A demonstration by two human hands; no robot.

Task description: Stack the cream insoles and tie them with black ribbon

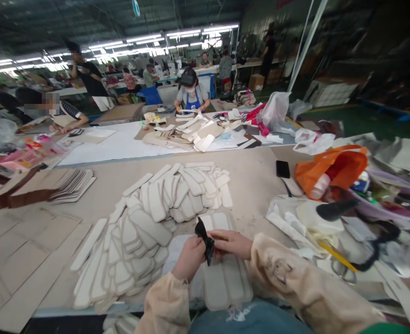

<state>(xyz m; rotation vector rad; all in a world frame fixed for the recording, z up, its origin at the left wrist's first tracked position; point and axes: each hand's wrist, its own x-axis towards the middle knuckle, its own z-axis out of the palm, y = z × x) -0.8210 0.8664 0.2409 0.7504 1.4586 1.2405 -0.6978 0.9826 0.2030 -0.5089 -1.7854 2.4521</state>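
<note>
My left hand [190, 256] is closed around a thin, crumpled black piece [206, 243], which looks like soft cloth or film. From the other side, my right hand [234, 243] has its fingers pressed together at the edge of the same piece; its fingertips are partly hidden. Both hands are held above off-white panels [222, 283] with rounded ends and beige borders, lying side by side at the table's near edge. Left of them spreads a large overlapping heap of similar pale strips [135, 241].
A stack of brown-edged sheets [51, 185] stands on the left. On the right are a black phone [283, 169], an orange bag [316, 169], scissors [344, 271] and scraps. A co-worker in a blue apron [192, 103] handles strips at the table opposite.
</note>
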